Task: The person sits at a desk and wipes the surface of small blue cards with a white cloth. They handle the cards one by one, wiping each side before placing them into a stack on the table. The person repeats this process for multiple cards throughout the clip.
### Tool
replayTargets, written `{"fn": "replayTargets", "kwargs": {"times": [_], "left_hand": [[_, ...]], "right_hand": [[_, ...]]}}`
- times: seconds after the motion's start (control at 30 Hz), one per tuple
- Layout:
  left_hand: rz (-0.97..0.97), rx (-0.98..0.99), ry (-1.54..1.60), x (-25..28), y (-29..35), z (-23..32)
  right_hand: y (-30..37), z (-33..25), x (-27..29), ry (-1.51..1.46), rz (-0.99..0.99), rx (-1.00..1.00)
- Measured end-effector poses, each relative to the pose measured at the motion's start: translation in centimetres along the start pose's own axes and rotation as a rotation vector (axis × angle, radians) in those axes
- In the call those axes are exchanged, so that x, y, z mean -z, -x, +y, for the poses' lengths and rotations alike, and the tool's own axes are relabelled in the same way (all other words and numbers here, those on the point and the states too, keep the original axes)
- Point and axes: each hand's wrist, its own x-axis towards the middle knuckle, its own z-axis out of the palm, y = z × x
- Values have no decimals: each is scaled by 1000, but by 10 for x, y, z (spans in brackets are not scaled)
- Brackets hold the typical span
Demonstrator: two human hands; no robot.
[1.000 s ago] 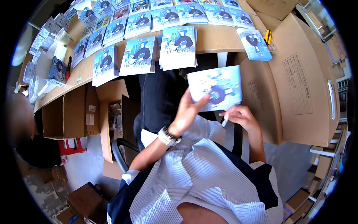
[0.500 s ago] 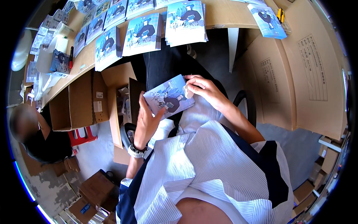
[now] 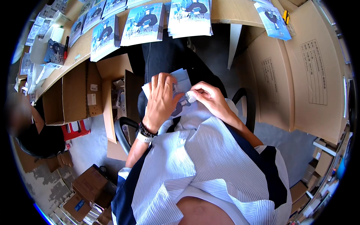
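A blue illustrated booklet or card stack point(image 3: 183, 85) rests over my lap, printed with a dark-clothed figure. My left hand point(image 3: 159, 99) reaches across its front, fingers bent over the upper part and thumb near the middle, hiding much of the picture. Around it, the upper edges look slightly offset, like more than one layer. At the booklet's right side, my right hand point(image 3: 212, 98) pinches a small white crumpled piece point(image 3: 191, 97), perhaps tissue or cloth. A dark beaded bracelet and a white band circle my left wrist.
Piles of matching booklets point(image 3: 144, 24) line the wooden table point(image 3: 228, 13) ahead. A yellow cutter point(image 3: 286, 17) lies at right, a red marker point(image 3: 66, 47) at left. Open cartons point(image 3: 75, 92) stand below the table; large cardboard sheets point(image 3: 315, 71) lean right. Another person point(image 3: 39, 138) sits at left.
My left hand has moved from the booklet's left edge up and over its front. My right hand stays at the right side with the white piece. The view has shifted slightly.
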Motion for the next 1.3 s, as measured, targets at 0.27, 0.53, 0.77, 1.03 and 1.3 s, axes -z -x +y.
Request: {"fn": "replayTargets", "kwargs": {"times": [0.27,0.53,0.77,1.03,1.3], "left_hand": [[-293,83,196,22,-3,20],[-167,-6,295,47,-7,36],[-115,42,350,55,-13,32],[-44,161,521,57,-10,24],[288,298,598,114,-19,-12]], "right_hand": [[0,-10,21,-75,215,54],[0,-46,16,84,170,215],[-12,-65,23,169,221,365],[-12,-71,17,380,141,448],[15,-20,27,599,14,283]]}}
